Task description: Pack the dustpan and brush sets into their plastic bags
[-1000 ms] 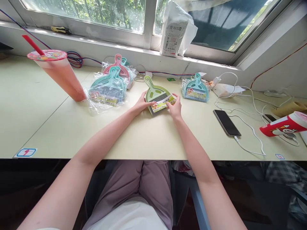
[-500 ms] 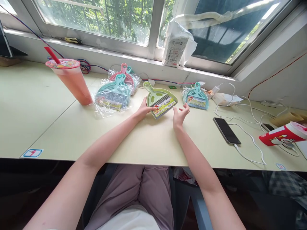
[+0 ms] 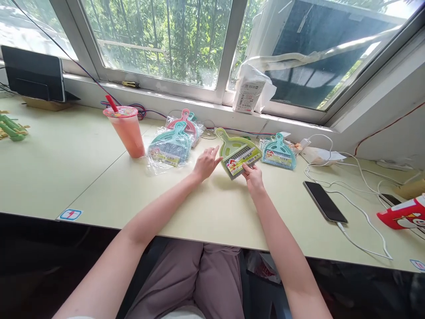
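A green dustpan and brush set (image 3: 236, 153) with a printed label is tilted above the table, its handle pointing up and left. My right hand (image 3: 253, 178) grips its lower right edge, thumb over the label. Just left of the dustpan is my left hand (image 3: 206, 164), fingers apart and holding nothing. Left of that hand lie a teal dustpan set (image 3: 171, 146) in clear wrap and, behind it, a pink dustpan set (image 3: 186, 122). Another teal dustpan set (image 3: 279, 153) lies to the right of the green one.
A cup of pink drink (image 3: 126, 133) with a red straw stands at left. On the right are a phone (image 3: 324, 201) on a white cable and a red paper cup (image 3: 403, 215). A wrapped box (image 3: 249, 95) rests on the windowsill, and a tablet (image 3: 33, 73) stands far left.
The green dustpan set has passed from my left hand to my right hand. My left hand has let go and opened beside it. The view has turned left and up.
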The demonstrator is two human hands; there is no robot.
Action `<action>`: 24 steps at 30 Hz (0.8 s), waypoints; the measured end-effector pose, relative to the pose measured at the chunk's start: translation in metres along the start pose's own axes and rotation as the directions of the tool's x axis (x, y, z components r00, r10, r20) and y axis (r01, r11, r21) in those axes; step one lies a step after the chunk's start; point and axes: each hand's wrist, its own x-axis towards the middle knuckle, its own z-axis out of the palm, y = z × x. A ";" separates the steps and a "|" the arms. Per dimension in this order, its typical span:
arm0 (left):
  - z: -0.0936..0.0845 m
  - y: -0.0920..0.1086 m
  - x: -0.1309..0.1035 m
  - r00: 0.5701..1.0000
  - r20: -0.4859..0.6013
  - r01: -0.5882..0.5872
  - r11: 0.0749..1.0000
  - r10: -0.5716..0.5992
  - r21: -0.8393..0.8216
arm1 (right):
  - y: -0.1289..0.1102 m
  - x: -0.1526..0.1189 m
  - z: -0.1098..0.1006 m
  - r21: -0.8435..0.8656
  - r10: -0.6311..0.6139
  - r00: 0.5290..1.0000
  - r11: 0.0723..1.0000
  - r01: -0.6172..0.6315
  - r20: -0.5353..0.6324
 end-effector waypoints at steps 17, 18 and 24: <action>-0.027 -0.006 0.003 0.881 0.124 -0.467 0.792 0.457 0.393 | -0.008 0.009 -0.013 0.137 0.014 0.995 0.991 0.000 -0.102; -0.024 -0.010 0.002 0.861 0.153 -0.505 0.786 0.484 0.357 | -0.010 0.009 -0.014 0.142 0.017 0.994 0.990 -0.001 -0.109; -0.015 -0.035 -0.002 0.947 0.132 -0.322 0.839 0.294 0.438 | -0.011 0.011 -0.019 0.082 0.186 0.965 0.981 -0.174 -0.184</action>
